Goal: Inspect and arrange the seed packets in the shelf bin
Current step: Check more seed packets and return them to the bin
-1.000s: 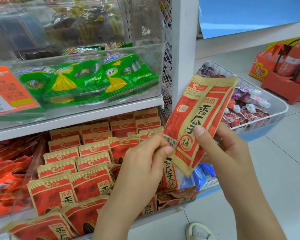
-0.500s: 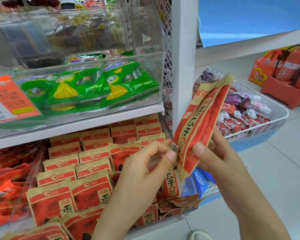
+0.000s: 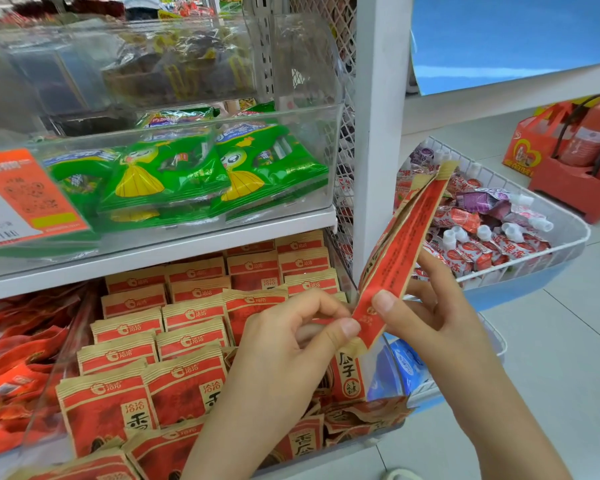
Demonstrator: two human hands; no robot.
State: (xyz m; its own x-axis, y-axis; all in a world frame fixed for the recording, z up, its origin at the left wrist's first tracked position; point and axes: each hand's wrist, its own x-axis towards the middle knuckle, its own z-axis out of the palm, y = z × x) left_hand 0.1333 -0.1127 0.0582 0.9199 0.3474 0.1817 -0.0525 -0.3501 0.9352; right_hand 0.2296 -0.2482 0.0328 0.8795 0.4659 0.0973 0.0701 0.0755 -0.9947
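Both hands hold a small stack of red and tan seed packets point(image 3: 400, 251) up in front of the white shelf post point(image 3: 378, 133), turned almost edge-on to the camera. The left hand point(image 3: 291, 344) pinches the stack's lower corner between thumb and curled fingers; the right hand point(image 3: 426, 317) grips the same lower end, thumb on the near face, fingers behind. Below, the clear shelf bin point(image 3: 371, 434) holds rows of matching packets point(image 3: 187, 341). Green snack bags point(image 3: 167, 174) lie in the bin above, and a wire basket point(image 3: 582, 237) of jelly pouches hangs at the right.
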